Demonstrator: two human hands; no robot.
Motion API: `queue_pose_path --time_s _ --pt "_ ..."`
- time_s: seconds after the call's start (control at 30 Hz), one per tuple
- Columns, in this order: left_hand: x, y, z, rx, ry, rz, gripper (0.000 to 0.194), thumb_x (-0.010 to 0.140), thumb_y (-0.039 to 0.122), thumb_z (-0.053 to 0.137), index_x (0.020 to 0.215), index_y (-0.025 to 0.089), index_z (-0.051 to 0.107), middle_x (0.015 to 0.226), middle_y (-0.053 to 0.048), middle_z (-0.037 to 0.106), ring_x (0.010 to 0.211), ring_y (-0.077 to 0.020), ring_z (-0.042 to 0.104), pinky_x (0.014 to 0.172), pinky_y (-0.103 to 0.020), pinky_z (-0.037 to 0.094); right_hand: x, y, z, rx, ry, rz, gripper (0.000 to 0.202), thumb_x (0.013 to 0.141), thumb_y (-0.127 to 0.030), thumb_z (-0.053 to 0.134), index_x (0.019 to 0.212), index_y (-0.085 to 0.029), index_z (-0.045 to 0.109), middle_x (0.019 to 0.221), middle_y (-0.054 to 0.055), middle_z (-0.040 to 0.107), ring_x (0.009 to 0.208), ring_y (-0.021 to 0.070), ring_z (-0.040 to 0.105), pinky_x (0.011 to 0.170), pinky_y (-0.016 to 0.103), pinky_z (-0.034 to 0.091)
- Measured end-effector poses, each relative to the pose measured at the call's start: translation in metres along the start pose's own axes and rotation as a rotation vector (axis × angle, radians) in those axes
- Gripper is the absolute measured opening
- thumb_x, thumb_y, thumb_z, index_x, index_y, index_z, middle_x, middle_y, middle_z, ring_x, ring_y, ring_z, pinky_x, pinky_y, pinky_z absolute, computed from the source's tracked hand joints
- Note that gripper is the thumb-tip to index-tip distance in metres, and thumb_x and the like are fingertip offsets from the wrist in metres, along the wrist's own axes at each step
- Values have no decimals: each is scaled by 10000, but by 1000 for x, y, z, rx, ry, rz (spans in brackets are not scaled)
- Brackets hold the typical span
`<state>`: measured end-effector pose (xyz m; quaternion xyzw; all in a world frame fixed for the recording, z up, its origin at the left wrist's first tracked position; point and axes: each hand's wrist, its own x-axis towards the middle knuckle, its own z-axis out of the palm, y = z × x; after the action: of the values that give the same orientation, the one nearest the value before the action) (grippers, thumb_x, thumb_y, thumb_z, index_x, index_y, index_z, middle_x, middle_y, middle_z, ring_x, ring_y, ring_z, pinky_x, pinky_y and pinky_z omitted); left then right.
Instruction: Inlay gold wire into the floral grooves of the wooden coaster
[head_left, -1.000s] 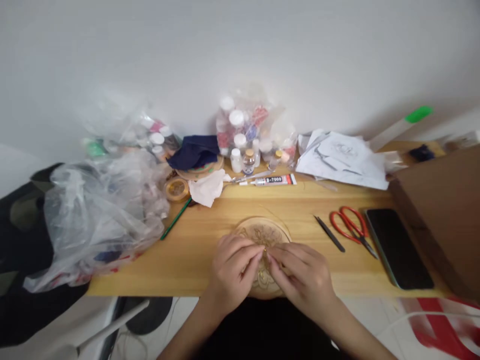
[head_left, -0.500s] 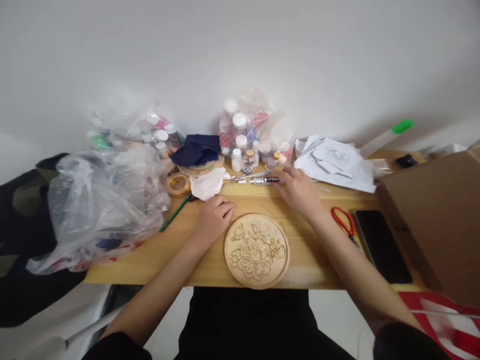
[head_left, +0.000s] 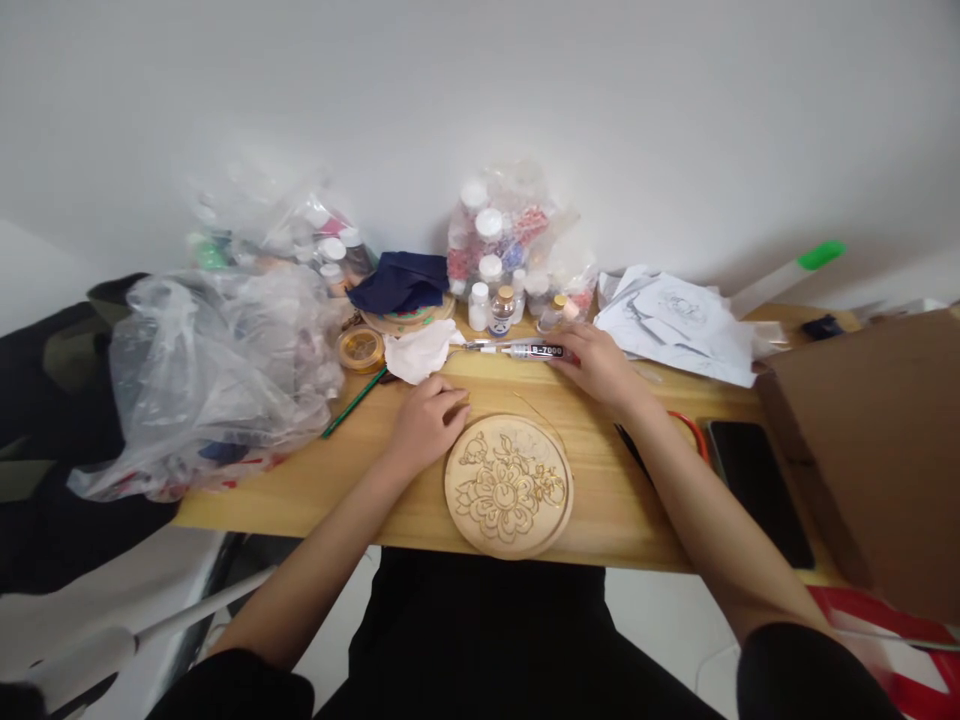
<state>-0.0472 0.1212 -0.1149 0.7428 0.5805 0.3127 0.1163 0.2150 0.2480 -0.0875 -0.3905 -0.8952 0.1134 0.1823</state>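
Observation:
My right hand (head_left: 598,364) has its thumb and fingers closed on the right end of a glue tube (head_left: 525,350) labelled B-7000, which lies at the back of the table with its white nozzle to the left. My left hand (head_left: 427,424) rests on the wood, fingers loosely bent, a gap between thumb and forefinger, with nothing visible in it. Just right of that hand is a round wooden board (head_left: 480,532) near the front edge. It carries a flower drawing, part of it outlined in gold wire. A loose gold wire (head_left: 534,408) curves beyond the board's upper edge.
Small bottles (head_left: 501,310) and bagged jars (head_left: 489,225) stand against the wall. A white tissue (head_left: 421,350), wire spool (head_left: 361,349), green pencil (head_left: 355,403) and plastic bag (head_left: 217,380) lie left. Papers (head_left: 679,318), red-handled scissors (head_left: 694,432), phone (head_left: 757,490) and cardboard box (head_left: 877,430) are right.
The view has shifted slightly. My right hand's fingers have come down closer around the tube's end. My right forearm now covers more of the scissors, and a dark, slim object shows to its left.

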Motion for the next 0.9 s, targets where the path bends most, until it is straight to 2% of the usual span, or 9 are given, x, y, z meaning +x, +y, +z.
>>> queue_pose_path --time_s 0.13,0.27,0.33,0.43,0.57,0.63,0.7,0.8,0.9 --pt "0 4 -3 -21 -12 -39 183 846 207 610 1012 166 677 896 -51 635 851 -193 617 802 -347 523 -14 -14 -8 58 80 -44 249 900 -260 555 1108 -184 670 991 107 687 883 243 638 797 402 524" --pt "9 20 -12 -56 17 -94 474 886 294 604 1328 169 485 993 -51 654 759 -150 618 766 -316 528 -28 -32 -16 61 160 -120 235 910 -301 576 1113 -218 661 1044 92 693 927 240 640 805 400 512" --pt "18 31 -18 -51 -4 -74 526 886 346 621 1360 193 451 1070 -61 660 866 -174 639 818 -321 519 -32 -39 -18 47 194 -156 231 908 -324 588 1100 -216 660 1049 97 696 940 247 638 808 409 499" --pt "32 43 -25 46 -57 63 309 940 315 551 1221 186 568 1098 -77 666 1024 -219 618 880 -350 491 -36 -45 -21 34 229 -200 212 917 -307 581 1097 -219 650 1045 94 698 938 239 641 800 406 485" --pt "44 46 -27 53 -96 160 222 965 340 510 898 175 641 885 -47 665 882 -195 612 791 -323 476 -41 -45 -23 136 393 -190 283 869 -273 658 1148 -264 612 1053 62 693 960 221 645 840 408 497" --pt "47 45 -25 7 -66 182 312 974 389 485 793 170 613 781 -29 625 780 -170 586 708 -289 453 -41 -44 -20 338 547 -31 461 803 -335 733 1228 -289 560 1139 65 660 1043 231 630 902 428 502" --pt "49 45 -23 -41 -26 201 357 983 418 454 772 168 595 744 -19 598 734 -155 563 670 -272 431 -39 -44 -14 648 605 208 599 741 -483 757 1259 -292 523 1159 72 640 1041 234 634 888 432 526" --pt "52 47 -17 -70 -21 205 354 985 424 444 789 173 599 747 -15 599 734 -151 559 676 -271 423 -36 -50 -8 1148 354 451 637 736 -734 590 1148 -249 577 878 44 669 749 190 657 658 362 556" --pt "56 49 -9 -81 -65 192 348 969 434 474 777 179 614 750 -16 618 754 -160 573 701 -282 429 -34 -59 -9 1371 144 497 592 768 -755 507 981 -219 642 630 0 602 513 133 550 479 283 473"
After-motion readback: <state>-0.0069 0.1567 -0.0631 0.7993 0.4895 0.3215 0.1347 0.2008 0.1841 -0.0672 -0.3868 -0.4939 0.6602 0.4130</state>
